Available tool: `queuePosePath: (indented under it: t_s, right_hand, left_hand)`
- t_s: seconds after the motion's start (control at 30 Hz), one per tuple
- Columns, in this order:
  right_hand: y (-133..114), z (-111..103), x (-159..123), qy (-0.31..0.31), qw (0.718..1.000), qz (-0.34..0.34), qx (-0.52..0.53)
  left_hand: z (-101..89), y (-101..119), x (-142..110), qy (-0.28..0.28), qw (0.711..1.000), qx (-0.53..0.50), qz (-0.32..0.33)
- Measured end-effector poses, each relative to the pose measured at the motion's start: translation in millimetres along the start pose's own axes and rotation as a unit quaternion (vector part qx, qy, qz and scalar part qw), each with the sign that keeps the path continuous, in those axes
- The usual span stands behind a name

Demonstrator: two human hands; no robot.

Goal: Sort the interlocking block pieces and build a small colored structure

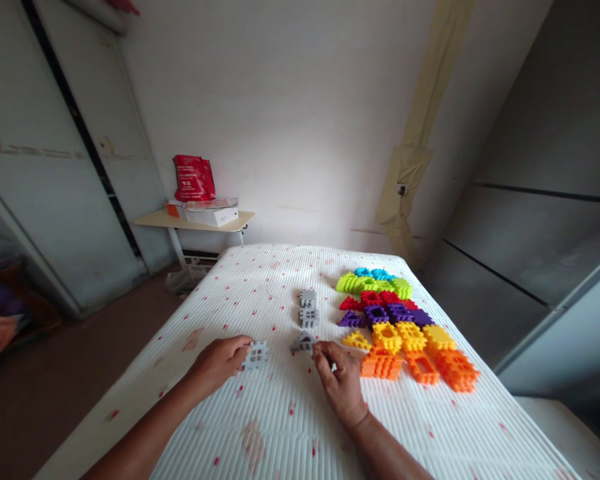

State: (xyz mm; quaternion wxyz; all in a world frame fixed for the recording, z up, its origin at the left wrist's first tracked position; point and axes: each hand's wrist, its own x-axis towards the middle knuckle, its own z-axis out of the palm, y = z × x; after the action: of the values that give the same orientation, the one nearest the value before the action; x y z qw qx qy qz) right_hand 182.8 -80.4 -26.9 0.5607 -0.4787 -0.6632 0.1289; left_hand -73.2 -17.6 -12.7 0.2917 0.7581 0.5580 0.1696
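In the head view, your left hand (225, 358) pinches one light-gray window block (257, 355) between the fingertips, left of center. Your right hand (339, 377) curls its fingers beside the near one of three gray block groups (309, 317); you can't tell whether they grip it. To the right lie six colored block rows (399, 312): blue farthest, then lime, red, purple, yellow, orange nearest.

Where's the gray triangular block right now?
Head view, lower middle: the gray triangular block lies on the patterned white cover, just left of the right hand.
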Motion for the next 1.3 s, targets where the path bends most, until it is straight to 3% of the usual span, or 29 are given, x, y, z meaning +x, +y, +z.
queuePosePath:
  t_s: [0.23, 0.53, 0.77, 0.93, 1.07, 1.17, 1.3]
  right_hand:
    - [3.1, 0.2, -1.6, -0.007, 1.0, -0.003, -0.01]
    - [0.9, 0.7, -1.2, -0.007, 1.0, -0.009, -0.008]
    - [-0.3, -0.3, -0.9, -0.009, 1.0, -0.006, -0.004]
    - [-2.5, 3.8, -1.2, -0.022, 1.0, -0.012, 0.006]
    - [-8.1, 7.2, -4.0, -0.105, 0.994, -0.03, -0.01]
    - [-11.5, 5.8, -4.9, -0.13, 0.99, -0.053, -0.023]
    - [-11.5, 1.8, -2.1, -0.081, 0.996, -0.041, -0.025]
  left_hand:
    - [7.2, -13.3, 3.3, 0.076, 0.996, 0.049, -0.014]
    - [11.7, -21.7, -4.0, 0.065, 0.997, 0.028, 0.029]
    - [16.7, -22.9, 0.4, 0.061, 0.998, 0.017, 0.023]
    - [4.8, -0.3, 12.8, 0.099, 0.994, -0.034, 0.033]
    - [2.1, 34.2, 45.0, 0.106, 0.991, -0.037, 0.07]
    - [12.1, 55.1, 74.2, 0.102, 0.989, -0.033, 0.097]
    - [33.4, 68.7, 102.9, 0.092, 0.99, -0.015, 0.106]
